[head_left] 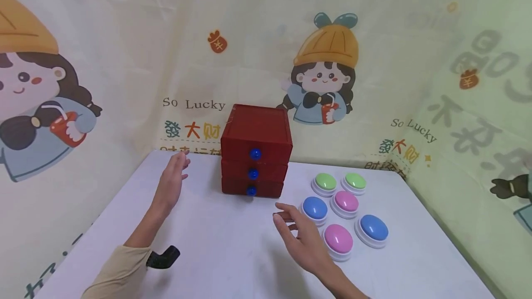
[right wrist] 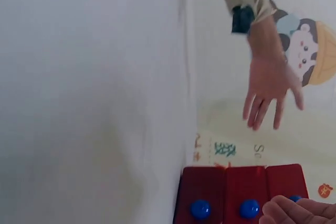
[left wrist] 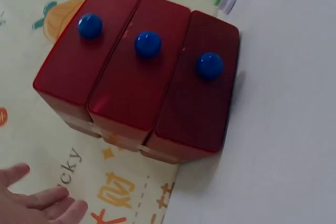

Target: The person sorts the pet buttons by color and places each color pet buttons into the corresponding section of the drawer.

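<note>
A red three-drawer box (head_left: 256, 126) with a round blue knob on each drawer stands at the back of the white table. All three drawers look closed. My left hand (head_left: 170, 183) is raised left of the box, holding nothing, its fingers spread in the right wrist view. In front of the box's right side hovers my right hand (head_left: 302, 239), with fingers loosely bent and nothing in them. Close beside it are a blue push button (head_left: 315, 208) and a pink push button (head_left: 338, 239). The left wrist view shows the drawer fronts (left wrist: 123, 69) from the side.
More dome buttons on white bases stand on the right half of the table (head_left: 216, 253): two green (head_left: 326, 181), another pink (head_left: 346, 201) and another blue (head_left: 374, 227). A printed cloth (head_left: 257, 68) hangs behind the table. A black wrist device (head_left: 164, 258) sticks out from the left sleeve.
</note>
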### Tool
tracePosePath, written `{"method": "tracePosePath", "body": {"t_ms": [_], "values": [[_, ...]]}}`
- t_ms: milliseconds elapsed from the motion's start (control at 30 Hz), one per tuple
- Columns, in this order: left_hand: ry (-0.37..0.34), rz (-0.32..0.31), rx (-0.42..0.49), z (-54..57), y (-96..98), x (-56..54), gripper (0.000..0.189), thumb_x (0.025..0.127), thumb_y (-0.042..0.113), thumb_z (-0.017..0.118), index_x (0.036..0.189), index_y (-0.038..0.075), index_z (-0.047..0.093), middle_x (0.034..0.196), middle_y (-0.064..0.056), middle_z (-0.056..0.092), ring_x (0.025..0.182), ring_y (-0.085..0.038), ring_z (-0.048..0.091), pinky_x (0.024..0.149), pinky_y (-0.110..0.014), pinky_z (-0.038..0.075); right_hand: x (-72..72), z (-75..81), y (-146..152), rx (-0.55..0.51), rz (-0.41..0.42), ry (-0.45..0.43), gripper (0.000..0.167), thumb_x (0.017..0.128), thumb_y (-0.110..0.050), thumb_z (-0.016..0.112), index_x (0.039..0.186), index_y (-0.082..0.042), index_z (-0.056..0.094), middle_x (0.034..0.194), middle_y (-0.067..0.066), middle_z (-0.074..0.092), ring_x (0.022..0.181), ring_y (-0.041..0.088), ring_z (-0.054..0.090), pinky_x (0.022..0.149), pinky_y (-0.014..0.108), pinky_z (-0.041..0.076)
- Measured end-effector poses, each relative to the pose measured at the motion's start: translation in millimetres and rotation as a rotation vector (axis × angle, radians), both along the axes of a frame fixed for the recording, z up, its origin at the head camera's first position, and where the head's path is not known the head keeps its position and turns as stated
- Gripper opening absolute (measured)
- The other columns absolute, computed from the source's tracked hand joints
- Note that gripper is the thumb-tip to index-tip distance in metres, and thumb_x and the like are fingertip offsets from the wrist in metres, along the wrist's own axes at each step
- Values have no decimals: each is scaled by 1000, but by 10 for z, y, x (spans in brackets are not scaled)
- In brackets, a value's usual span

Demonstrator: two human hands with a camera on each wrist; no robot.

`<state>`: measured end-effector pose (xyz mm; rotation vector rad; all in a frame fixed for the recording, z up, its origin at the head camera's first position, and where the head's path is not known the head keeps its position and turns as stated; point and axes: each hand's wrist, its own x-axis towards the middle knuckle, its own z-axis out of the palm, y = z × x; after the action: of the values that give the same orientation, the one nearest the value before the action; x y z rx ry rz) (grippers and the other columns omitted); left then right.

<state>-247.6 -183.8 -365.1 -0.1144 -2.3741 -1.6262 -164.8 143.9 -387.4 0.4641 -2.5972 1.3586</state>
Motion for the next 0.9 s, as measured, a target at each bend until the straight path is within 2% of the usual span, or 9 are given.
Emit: {"method": "tracePosePath", "body": {"t_ms": [133,267,400,533,700,900], "values": [[19,-66,103,15,-32,-190,68,109,55,22,162,12,27,163,-18,31,148,-41,34,116,-61,35,-35,70,-91,-136,81,-130,35,107,-37,53,129,-12,65,110,1,76,101,18,72,84,28,58],[41,-103,151,93,12,-324,68,107,57,25,163,18,27,164,-16,30,148,-39,34,116,-62,33,-86,137,-172,-258,128,-268,44,107,-42,50,128,-6,65,111,10,75,102,25,72,83,26,59],[65,-131,146,206,91,-438,65,108,55,28,162,18,29,160,-16,34,145,-38,36,116,-62,34,-185,191,-259,-347,139,-361,52,106,-47,50,129,-4,65,112,12,75,101,25,73,83,28,59],[68,-167,120,302,159,-599,63,109,52,31,161,17,32,161,-12,34,144,-37,37,115,-61,36,-365,242,-366,-412,132,-429,59,103,-55,50,129,-4,65,112,13,75,99,24,72,85,32,59],[23,-239,188,390,197,-785,61,109,48,35,157,10,36,162,-14,33,147,-38,36,116,-59,36,-572,285,-470,-486,120,-493,66,100,-59,52,130,-2,63,111,10,75,96,19,71,85,30,58],[-60,-297,286,441,197,-976,55,109,42,39,149,4,40,157,-17,37,145,-37,37,118,-58,34,-738,293,-508,-609,140,-583,56,104,-50,52,128,0,62,106,5,74,94,16,69,83,26,57]]}}
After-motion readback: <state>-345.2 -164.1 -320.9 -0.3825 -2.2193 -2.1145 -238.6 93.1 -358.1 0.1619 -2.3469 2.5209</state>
